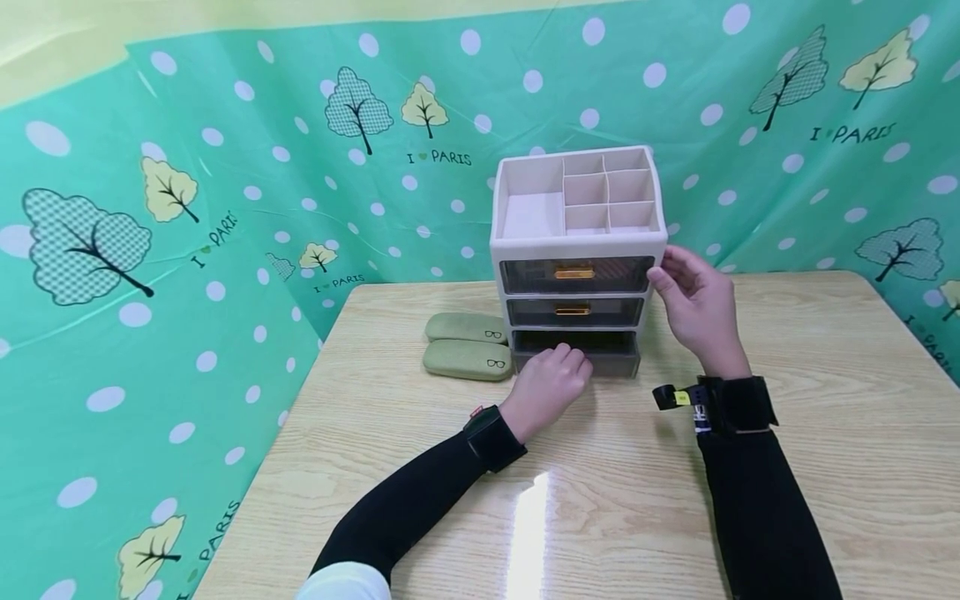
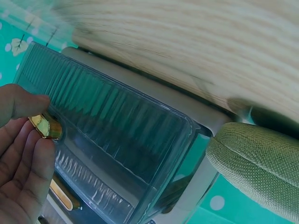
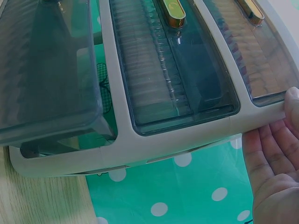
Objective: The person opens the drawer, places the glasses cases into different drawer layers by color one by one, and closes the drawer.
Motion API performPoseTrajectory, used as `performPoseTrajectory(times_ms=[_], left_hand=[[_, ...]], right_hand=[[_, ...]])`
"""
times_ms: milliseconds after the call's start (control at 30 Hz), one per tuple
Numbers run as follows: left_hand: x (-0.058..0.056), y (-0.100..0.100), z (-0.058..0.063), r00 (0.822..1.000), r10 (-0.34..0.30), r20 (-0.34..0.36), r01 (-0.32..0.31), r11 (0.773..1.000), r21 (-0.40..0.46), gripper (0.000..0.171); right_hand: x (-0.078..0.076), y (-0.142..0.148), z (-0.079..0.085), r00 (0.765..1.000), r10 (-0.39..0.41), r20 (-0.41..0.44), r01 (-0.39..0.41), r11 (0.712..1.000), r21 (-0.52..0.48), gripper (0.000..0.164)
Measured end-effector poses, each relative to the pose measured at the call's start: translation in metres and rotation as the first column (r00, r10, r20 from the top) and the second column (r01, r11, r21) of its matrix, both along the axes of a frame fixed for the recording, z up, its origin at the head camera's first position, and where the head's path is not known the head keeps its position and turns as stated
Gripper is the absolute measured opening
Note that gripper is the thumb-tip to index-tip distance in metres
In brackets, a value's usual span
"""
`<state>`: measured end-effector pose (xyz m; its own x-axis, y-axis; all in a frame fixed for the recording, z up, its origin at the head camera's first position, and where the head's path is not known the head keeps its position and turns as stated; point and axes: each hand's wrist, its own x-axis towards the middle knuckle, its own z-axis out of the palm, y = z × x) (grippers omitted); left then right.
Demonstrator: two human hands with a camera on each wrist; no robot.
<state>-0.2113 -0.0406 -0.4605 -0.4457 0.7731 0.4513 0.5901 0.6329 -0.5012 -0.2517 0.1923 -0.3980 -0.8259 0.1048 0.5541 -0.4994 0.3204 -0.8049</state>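
A white desktop organizer (image 1: 581, 244) with three smoky clear drawers stands upright on the table. Its bottom drawer (image 1: 617, 367) is pulled part way out, and no contents show inside it. In the left wrist view my left hand (image 1: 547, 387) pinches that drawer's gold handle (image 2: 46, 126) between thumb and fingers. My right hand (image 1: 701, 308) grips the organizer's right side near the top drawer (image 1: 525, 277), thumb at the front edge and fingers along the side wall. The middle drawer (image 1: 525, 313) is closed, as is the top one.
Two green glasses cases, a rear one (image 1: 461, 327) and a front one (image 1: 467, 359), lie just left of the organizer. Divided compartments (image 1: 607, 190) form its top. Behind the wooden table (image 1: 630, 517) hangs a green dotted cloth (image 1: 450, 200).
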Motion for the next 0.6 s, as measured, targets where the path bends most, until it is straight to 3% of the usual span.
performPoseTrajectory(times_ms=[600], left_hand=[[0.018,-0.004,0.002,0.999,-0.042,0.007,0.042,0.999,0.01,0.02]], right_hand=[[-0.001,0.0,-0.002,1.0,0.002,-0.006,-0.002,1.0,-0.002,0.037]])
